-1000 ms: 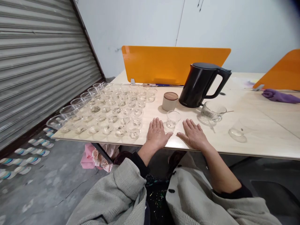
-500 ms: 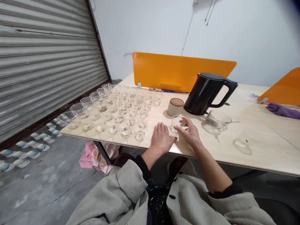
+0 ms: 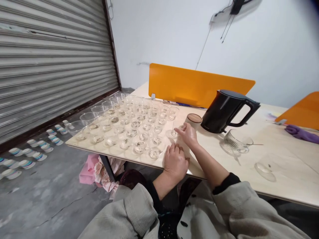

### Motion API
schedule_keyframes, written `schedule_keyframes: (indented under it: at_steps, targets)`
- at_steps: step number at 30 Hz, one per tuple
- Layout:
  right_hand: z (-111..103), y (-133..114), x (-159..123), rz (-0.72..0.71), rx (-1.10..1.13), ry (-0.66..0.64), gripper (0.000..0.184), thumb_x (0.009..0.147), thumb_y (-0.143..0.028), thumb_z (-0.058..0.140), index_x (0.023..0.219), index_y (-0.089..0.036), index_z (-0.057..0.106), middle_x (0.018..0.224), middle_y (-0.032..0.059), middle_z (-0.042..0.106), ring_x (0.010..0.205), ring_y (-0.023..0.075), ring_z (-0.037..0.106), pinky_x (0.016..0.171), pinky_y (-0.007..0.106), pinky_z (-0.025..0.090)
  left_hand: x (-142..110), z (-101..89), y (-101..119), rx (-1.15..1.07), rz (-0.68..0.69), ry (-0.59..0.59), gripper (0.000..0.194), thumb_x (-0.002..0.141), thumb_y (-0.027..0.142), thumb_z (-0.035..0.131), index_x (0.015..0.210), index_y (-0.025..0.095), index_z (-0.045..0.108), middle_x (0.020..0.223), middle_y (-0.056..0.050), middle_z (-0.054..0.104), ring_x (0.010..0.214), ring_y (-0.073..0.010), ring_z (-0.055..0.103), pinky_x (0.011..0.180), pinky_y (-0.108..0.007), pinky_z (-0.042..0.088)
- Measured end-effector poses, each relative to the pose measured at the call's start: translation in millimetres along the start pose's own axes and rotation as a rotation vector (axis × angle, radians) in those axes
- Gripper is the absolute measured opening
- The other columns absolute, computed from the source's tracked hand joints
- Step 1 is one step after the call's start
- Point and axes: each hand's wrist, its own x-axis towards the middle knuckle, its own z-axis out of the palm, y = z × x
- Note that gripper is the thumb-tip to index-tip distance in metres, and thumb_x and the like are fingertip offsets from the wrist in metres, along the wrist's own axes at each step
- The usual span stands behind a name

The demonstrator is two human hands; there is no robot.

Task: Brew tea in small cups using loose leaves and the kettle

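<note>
My right hand (image 3: 188, 134) has its thumb and fingers closed around a small clear cup (image 3: 174, 133), low over the tabletop or standing on it; which of the two I cannot tell. Part of that cup is hidden behind the fingers. My left hand (image 3: 175, 161) rests near the table's front edge with its fingers curled in, and I see nothing in it. To the left stand rows of clear cups (image 3: 140, 147), with small dark bits at the bottom of many. A pale canister with a wooden lid (image 3: 194, 118) is just behind my right hand.
A black kettle (image 3: 225, 111) stands right of the canister. Beside it are a ribbed glass cup (image 3: 235, 139) and a tilted clear vessel (image 3: 265, 170). An orange divider (image 3: 199, 84) runs along the back. Far right lies a purple cloth (image 3: 301, 133). Striped containers (image 3: 40, 156) line the floor.
My right hand has moved left with the cup, towards the rows. My left hand has gone from flat to curled fingers. The view has tilted up a little.
</note>
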Motion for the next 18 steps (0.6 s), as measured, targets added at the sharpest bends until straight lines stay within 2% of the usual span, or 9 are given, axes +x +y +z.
schedule_keyframes:
  at_steps: [6, 13, 18]
  targets:
    - [13.9, -15.6, 16.8, 0.037, -0.106, -0.001, 0.061, 0.091, -0.047, 0.070, 0.136, -0.010, 0.053, 0.108, 0.0171, 0.076, 0.107, 0.0289, 0.069, 0.087, 0.032, 0.048, 0.7, 1.8, -1.2, -0.011, 0.024, 0.047, 0.050, 0.094, 0.041, 0.064, 0.130, 0.007, 0.065, 0.141, -0.022, 0.061, 0.138, -0.0353, 0.050, 0.119, -0.049, 0.037]
    - [23.7, -19.1, 24.5, 0.075, -0.186, -0.013, 0.058, 0.096, -0.046, 0.064, 0.139, -0.010, 0.050, 0.110, 0.0176, 0.076, 0.106, 0.0277, 0.070, 0.086, 0.033, 0.049, -0.8, 4.4, -2.1, -0.030, 0.024, 0.048, 0.041, 0.094, 0.042, 0.063, 0.119, 0.011, 0.069, 0.135, -0.019, 0.064, 0.136, -0.0351, 0.051, 0.120, -0.051, 0.036]
    - [26.6, -19.7, 31.1, 0.087, -0.200, -0.012, 0.047, 0.096, -0.045, 0.063, 0.130, -0.013, 0.058, 0.112, 0.0168, 0.076, 0.109, 0.0274, 0.070, 0.087, 0.033, 0.050, -0.8, 3.1, -1.5, -0.034, 0.021, 0.047, 0.038, 0.092, 0.040, 0.067, 0.115, 0.011, 0.070, 0.134, -0.019, 0.064, 0.137, -0.0348, 0.050, 0.120, -0.051, 0.035]
